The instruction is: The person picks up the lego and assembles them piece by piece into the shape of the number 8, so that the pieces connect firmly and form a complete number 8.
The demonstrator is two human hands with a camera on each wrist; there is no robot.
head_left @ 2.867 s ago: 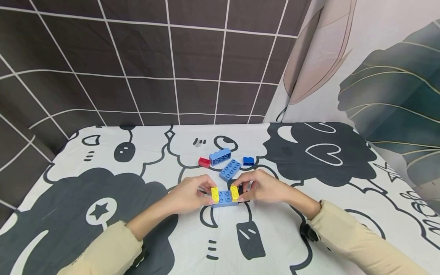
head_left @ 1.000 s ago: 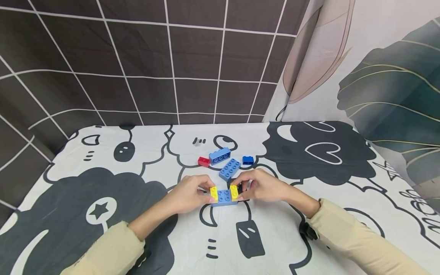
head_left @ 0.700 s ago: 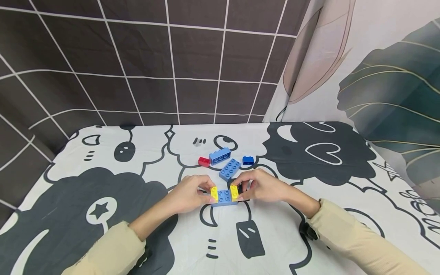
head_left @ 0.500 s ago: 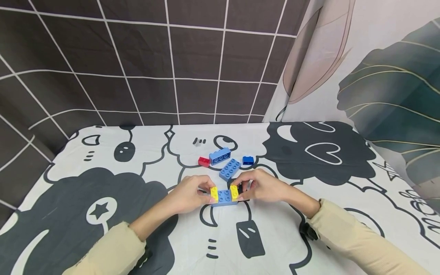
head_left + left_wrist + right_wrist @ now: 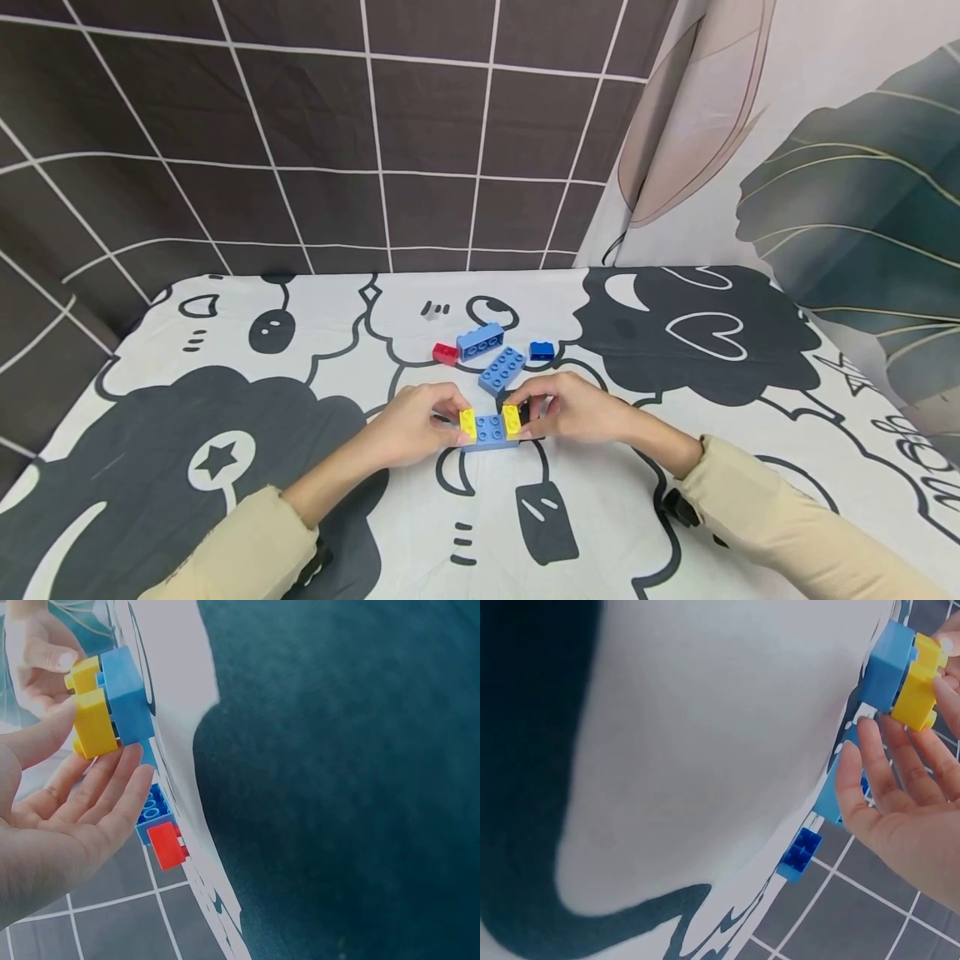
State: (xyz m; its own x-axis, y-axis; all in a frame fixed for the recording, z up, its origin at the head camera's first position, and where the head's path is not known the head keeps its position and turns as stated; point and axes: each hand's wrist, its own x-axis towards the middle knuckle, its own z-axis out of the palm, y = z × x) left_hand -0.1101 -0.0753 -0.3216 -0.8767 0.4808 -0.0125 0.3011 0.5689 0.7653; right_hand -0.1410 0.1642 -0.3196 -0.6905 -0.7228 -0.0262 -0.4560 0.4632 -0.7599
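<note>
A blue building brick [image 5: 491, 430] lies on the patterned cloth, a yellow brick standing on each end and bare studs between them. My left hand [image 5: 420, 423] pinches the left yellow brick [image 5: 467, 422] between thumb and fingers. On the other end, the right yellow brick [image 5: 512, 421] is pinched by my right hand [image 5: 573, 407]. From the left wrist, the near yellow brick [image 5: 95, 724] shows a thin dark gap against the blue brick [image 5: 126, 696]; whether it is fully seated I cannot tell. The right wrist view has my right hand [image 5: 911, 780] around the bricks' end, fingers extended.
Beyond my hands lie a blue studded brick [image 5: 502, 371], a second blue brick [image 5: 480, 341] on its side, a small red brick [image 5: 445, 354] and a small dark-blue brick [image 5: 542, 351]. Behind the cloth-covered surface [image 5: 420, 533] hangs a dark grid-patterned cloth [image 5: 427, 117].
</note>
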